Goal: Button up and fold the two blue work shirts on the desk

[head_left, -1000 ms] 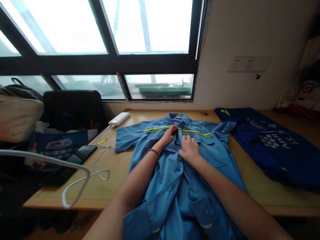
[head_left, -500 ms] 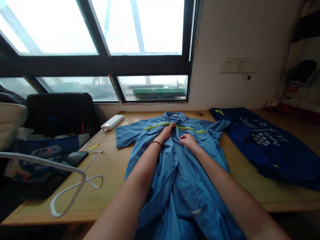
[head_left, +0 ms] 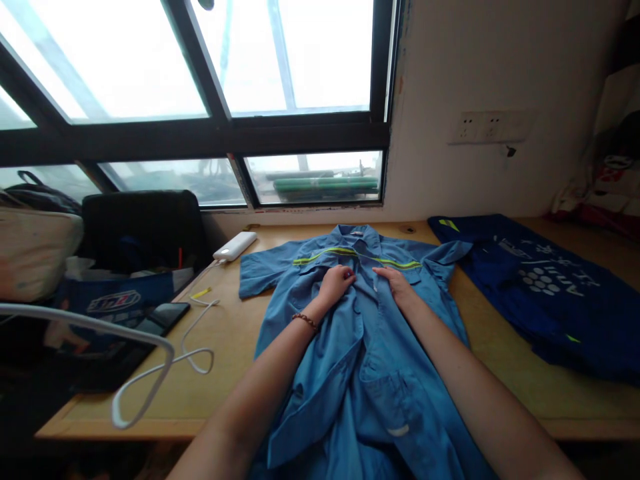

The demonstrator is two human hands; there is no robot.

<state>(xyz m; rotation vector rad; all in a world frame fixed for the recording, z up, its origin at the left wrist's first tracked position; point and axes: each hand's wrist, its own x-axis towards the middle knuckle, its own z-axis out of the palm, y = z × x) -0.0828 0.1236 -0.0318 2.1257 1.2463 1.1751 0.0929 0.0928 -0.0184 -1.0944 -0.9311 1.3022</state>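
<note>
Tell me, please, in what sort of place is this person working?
Probably a home or dormitory room, though I cannot be certain: a wooden table stands by a window, a light blue shirt and a dark blue garment lie on it, and wall sockets are nearby.

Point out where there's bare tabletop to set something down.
On the left, tabletop shows bare between the white cable and the light blue shirt. On the right, another patch lies between shirt and dark blue garment, partly behind the right forearm. Crowded: the middle, with left hand and right hand at the shirt, and back left, with the power bank.
</note>
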